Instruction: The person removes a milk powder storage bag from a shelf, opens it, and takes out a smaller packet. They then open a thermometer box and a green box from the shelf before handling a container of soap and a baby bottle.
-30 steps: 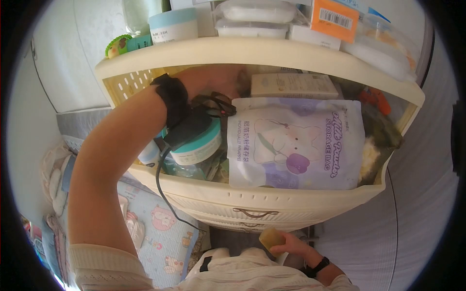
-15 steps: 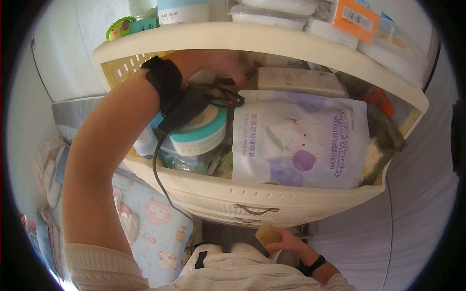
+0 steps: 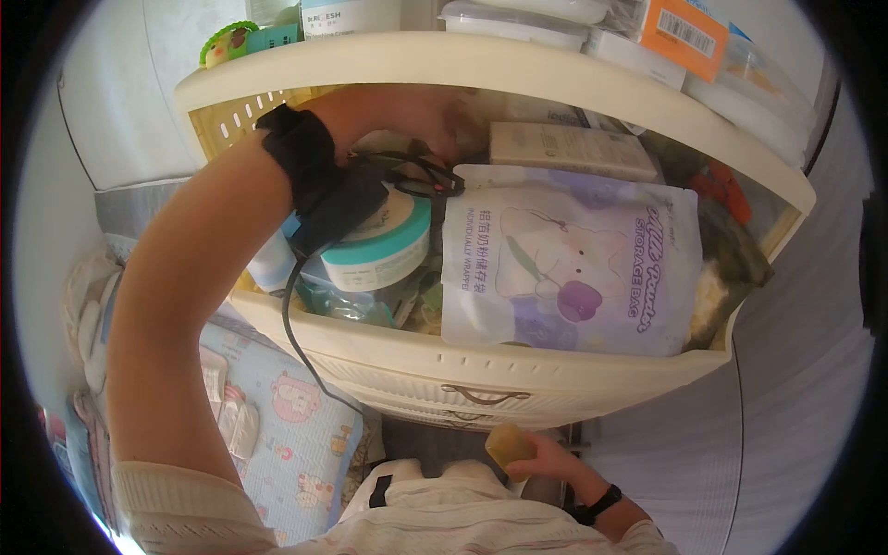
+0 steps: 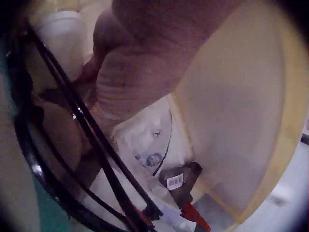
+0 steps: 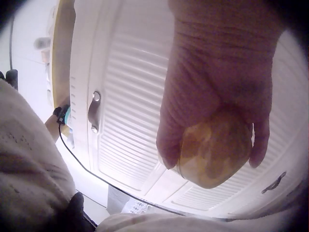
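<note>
My left hand reaches into the back left of the open drawer, beside a pale box. In the left wrist view the left hand points down among the contents, its fingertips hidden, so I cannot tell whether it holds anything. Black-framed glasses lie just below that hand, near a teal-lidded jar. A purple and white milk powder storage bag covers the drawer's middle. Low in front of the cabinet, my right hand grips a rounded, translucent amber-brown object between thumb and fingers.
Tubs and packets, including an orange box, stand on the cabinet top behind the drawer. A black cable hangs from my left wrist over the drawer front. A patterned blue mat lies at lower left. Closed drawers with handles are below.
My left hand has shifted slightly within the back left of the drawer. The head view has tilted, so the cabinet top sits higher. The right hand still holds the amber-brown object.
</note>
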Available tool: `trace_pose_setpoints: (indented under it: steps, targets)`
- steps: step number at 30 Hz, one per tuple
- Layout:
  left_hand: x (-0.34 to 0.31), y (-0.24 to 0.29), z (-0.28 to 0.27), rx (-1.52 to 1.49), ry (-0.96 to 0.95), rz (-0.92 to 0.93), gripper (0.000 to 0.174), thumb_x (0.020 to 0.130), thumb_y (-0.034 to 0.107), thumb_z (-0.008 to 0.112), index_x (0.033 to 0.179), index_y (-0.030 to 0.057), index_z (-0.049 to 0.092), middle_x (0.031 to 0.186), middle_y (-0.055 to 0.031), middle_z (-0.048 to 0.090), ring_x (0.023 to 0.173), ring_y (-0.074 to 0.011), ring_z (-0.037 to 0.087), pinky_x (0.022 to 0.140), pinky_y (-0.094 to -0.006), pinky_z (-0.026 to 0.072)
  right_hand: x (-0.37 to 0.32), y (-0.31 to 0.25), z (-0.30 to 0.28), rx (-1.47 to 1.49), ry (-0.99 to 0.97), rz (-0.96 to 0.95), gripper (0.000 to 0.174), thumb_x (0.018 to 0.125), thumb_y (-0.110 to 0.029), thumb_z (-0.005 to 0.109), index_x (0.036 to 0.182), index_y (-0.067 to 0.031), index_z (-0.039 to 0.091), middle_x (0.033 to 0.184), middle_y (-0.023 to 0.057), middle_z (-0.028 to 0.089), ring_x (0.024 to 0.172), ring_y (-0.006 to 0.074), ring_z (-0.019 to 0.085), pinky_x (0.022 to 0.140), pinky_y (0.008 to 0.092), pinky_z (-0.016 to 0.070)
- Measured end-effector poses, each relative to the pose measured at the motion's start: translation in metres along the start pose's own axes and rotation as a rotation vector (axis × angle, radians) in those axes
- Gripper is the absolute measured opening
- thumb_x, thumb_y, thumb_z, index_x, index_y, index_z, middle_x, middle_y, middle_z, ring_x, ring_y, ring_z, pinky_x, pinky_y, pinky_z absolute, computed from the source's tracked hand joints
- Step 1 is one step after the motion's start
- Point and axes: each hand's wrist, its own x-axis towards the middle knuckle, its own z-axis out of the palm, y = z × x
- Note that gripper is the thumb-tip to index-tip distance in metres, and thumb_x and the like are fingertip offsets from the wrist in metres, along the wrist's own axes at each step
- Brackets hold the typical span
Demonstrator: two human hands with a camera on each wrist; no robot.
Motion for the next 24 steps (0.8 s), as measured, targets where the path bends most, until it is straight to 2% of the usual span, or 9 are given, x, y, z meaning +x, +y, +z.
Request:
trace_pose_setpoints:
  steps: [4, 5, 6, 8, 10, 12, 16, 20, 24]
  targets:
    - [-0.044, 0.034, -0.014, -0.286, 0.07, -0.129, 0.049, 0.069, 0.018, 0.066, 0.114, -0.0017, 0.056, 0.102, -0.0154, 0.062, 0.096, -0.0218, 0.058, 0.081, -0.0309, 0.0463, -0.01, -0.014, -0.002, 0.006, 0.0, 0.003, 0.063, 0.074, -0.021, 0.074, 0.127, -0.0014, 0.045, 0.114, 0.01, 0.057, 0.103, 0.016, 0.053, 0.089, 0.0299, 0.0427]
    - [-0.053, 0.041, -0.015, -0.382, 0.132, -0.177, 0.047, 0.072, 0.015, 0.065, 0.114, -0.0013, 0.056, 0.104, -0.0152, 0.062, 0.097, -0.0213, 0.058, 0.082, -0.0315, 0.0463, -0.014, -0.015, -0.005, -0.165, 0.038, -0.002, 0.064, 0.073, -0.021, 0.074, 0.127, -0.0023, 0.045, 0.114, 0.0093, 0.057, 0.103, 0.016, 0.054, 0.089, 0.0301, 0.0426]
    - [-0.059, 0.037, -0.009, -0.387, 0.131, -0.17, 0.047, 0.072, 0.015, 0.065, 0.114, -0.0013, 0.056, 0.104, -0.0152, 0.062, 0.097, -0.0213, 0.058, 0.082, -0.0315, 0.0463, -0.019, -0.017, -0.008, -0.334, 0.078, -0.005, 0.065, 0.072, -0.021, 0.075, 0.127, -0.0033, 0.046, 0.114, 0.0087, 0.057, 0.102, 0.0161, 0.054, 0.09, 0.0302, 0.0425]
    - [-0.074, 0.019, 0.003, -0.217, 0.406, -0.072, 0.059, 0.073, 0.023, 0.067, 0.124, -0.0006, 0.049, 0.122, -0.0202, 0.053, 0.111, -0.0302, 0.052, 0.095, -0.0334, 0.0401, -0.034, -0.038, -0.015, -0.257, 0.053, 0.029, 0.072, 0.07, -0.024, 0.077, 0.129, -0.0009, 0.043, 0.118, 0.0116, 0.055, 0.107, 0.0178, 0.052, 0.093, 0.031, 0.0411]
    - [-0.091, 0.003, 0.012, -0.008, 0.544, 0.021, 0.053, 0.075, 0.014, 0.063, 0.124, 0.0008, 0.049, 0.12, -0.0194, 0.054, 0.112, -0.0298, 0.051, 0.097, -0.0333, 0.0381, -0.054, -0.057, -0.022, -0.18, 0.036, 0.055, 0.08, 0.067, -0.028, 0.079, 0.131, 0.0015, 0.039, 0.123, 0.0144, 0.052, 0.112, 0.0195, 0.05, 0.096, 0.0317, 0.0396]
    - [-0.119, 0.014, 0.016, -0.069, 0.635, 0.028, 0.051, 0.074, 0.007, 0.062, 0.123, 0.0022, 0.05, 0.121, -0.0185, 0.053, 0.114, -0.0301, 0.05, 0.098, -0.0331, 0.0362, -0.077, -0.074, -0.029, -0.173, 0.041, -0.073, 0.082, 0.065, -0.025, 0.081, 0.131, 0.0012, 0.04, 0.12, 0.0128, 0.054, 0.11, 0.0186, 0.05, 0.095, 0.0319, 0.0403]
    - [-0.177, 0.038, 0.035, -0.161, 0.788, 0.061, 0.043, 0.071, -0.001, 0.058, 0.114, 0.0011, 0.054, 0.121, -0.0171, 0.053, 0.114, -0.0315, 0.05, 0.096, -0.0361, 0.0378, -0.134, -0.158, -0.04, -0.067, 0.107, -0.115, 0.079, 0.06, -0.021, 0.084, 0.126, -0.0005, 0.045, 0.117, 0.0067, 0.055, 0.105, 0.0139, 0.051, 0.092, 0.0295, 0.0408]
    - [-0.224, 0.048, 0.07, -0.13, 0.848, 0.061, 0.035, 0.067, -0.004, 0.06, 0.102, 0.0023, 0.059, 0.117, -0.0194, 0.053, 0.108, -0.0357, 0.054, 0.09, -0.039, 0.0429, -0.151, -0.228, -0.045, -0.131, 0.411, -0.363, 0.083, 0.052, -0.025, 0.086, 0.122, -0.0004, 0.047, 0.112, 0.004, 0.056, 0.1, 0.0123, 0.053, 0.09, 0.0285, 0.0415]
    - [-0.264, 0.04, 0.113, -0.29, 0.815, -0.039, 0.028, 0.066, -0.004, 0.06, 0.093, 0.0014, 0.06, 0.114, -0.0211, 0.054, 0.107, -0.0374, 0.053, 0.09, -0.0407, 0.0433, -0.127, -0.297, -0.04, -0.473, 0.608, -0.485, 0.08, 0.057, -0.025, 0.083, 0.123, -0.0007, 0.046, 0.109, 0.0035, 0.056, 0.098, 0.0118, 0.052, 0.088, 0.0264, 0.0419]
